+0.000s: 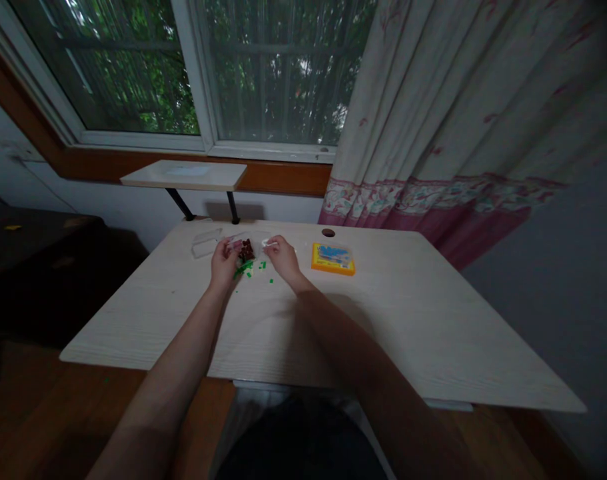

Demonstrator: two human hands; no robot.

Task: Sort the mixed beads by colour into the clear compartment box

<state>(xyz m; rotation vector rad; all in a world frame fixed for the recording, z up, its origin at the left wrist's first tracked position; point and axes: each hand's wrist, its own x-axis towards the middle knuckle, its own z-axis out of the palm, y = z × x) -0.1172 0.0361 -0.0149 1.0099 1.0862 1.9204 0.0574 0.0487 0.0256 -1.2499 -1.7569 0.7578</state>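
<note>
My left hand and my right hand are both stretched out over the far part of a pale wooden table. Between them they pinch a small clear plastic bag that holds dark red small pieces. Each hand grips one side of the bag with closed fingers. Below the bag several tiny green pieces lie scattered on the tabletop.
A clear plastic lid or tray lies left of the hands. An orange and blue box lies to the right, near a round cable hole. A small white shelf stands under the window; a curtain hangs at right.
</note>
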